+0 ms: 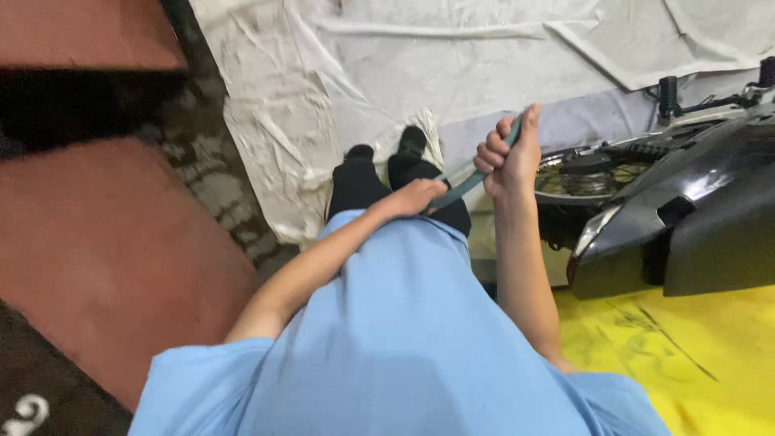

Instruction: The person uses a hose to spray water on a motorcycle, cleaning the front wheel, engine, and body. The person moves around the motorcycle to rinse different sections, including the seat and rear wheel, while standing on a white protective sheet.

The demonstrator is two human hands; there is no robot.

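Teal strap (pixel 472 181), perhaps belt, gripped by right hand (pixel 508 157), left hand (pixel 416 196); ends hidden.

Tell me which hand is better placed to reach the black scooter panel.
Right. The right hand, gripping the teal strap, is raised beside the black scooter panel; the left hand holds the strap's lower end, farther away.

1. A crumpled white tarp (pixel 420 64) covers the floor ahead of me.
2. A black scooter body panel (pixel 702 218) sits to my right, beside a wheel (pixel 585 178).
3. A yellow sheet (pixel 686 363) lies under it.
4. Reddish steps (pixel 97 242) rise on my left.
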